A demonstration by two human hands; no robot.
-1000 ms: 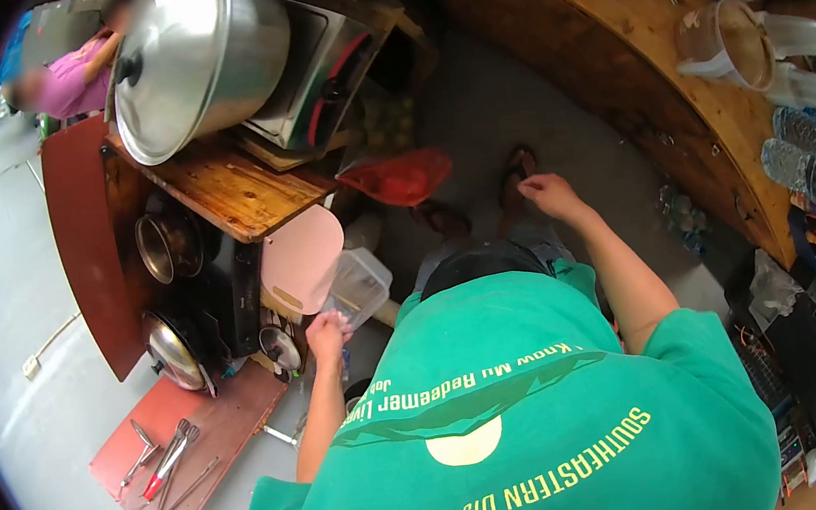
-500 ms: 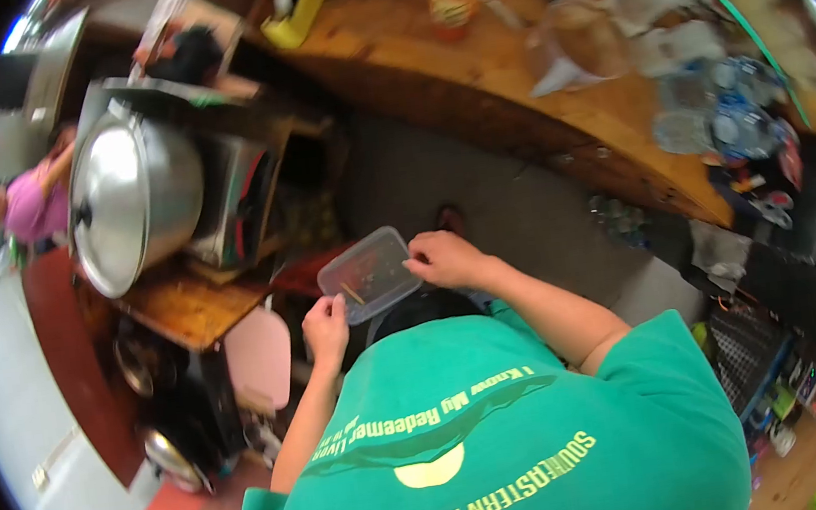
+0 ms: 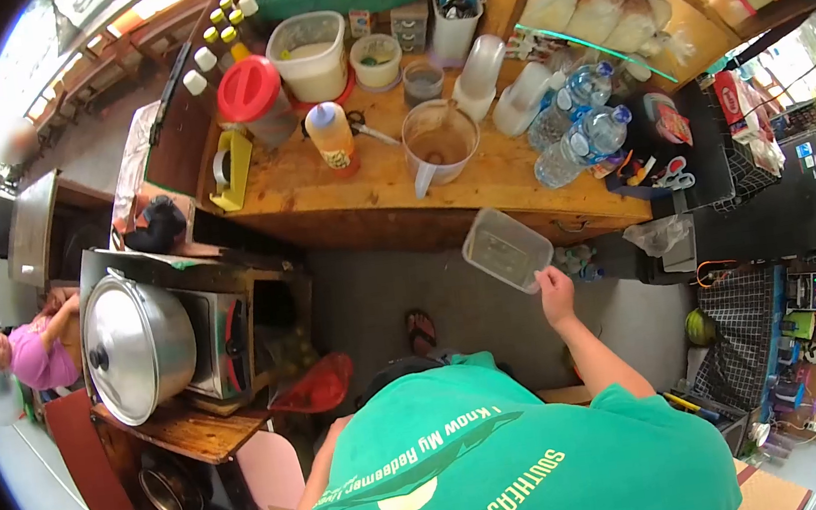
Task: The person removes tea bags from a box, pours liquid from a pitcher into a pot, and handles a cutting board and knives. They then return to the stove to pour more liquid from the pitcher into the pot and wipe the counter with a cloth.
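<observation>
My right hand [image 3: 556,293] is closed on the near right corner of a clear rectangular plastic container [image 3: 508,249], holding it out over the dark floor in front of the wooden counter. The container is tilted. My left hand [image 3: 338,427] is low at my left side beside my green shirt [image 3: 511,455]; its fingers are mostly hidden, so its grip does not show. A red plastic item [image 3: 317,384] is just beyond it.
A wooden counter [image 3: 370,184] bears a measuring jug [image 3: 440,140], a sauce bottle [image 3: 329,138], tubs and water bottles [image 3: 595,133]. At left a large lidded metal pot [image 3: 137,346] stands on a stove. Another person in pink [image 3: 42,352] is at far left.
My right hand has carried the container forward and to the right, toward the counter. My left hand has let go of it and dropped back to my side. The view has tilted up.
</observation>
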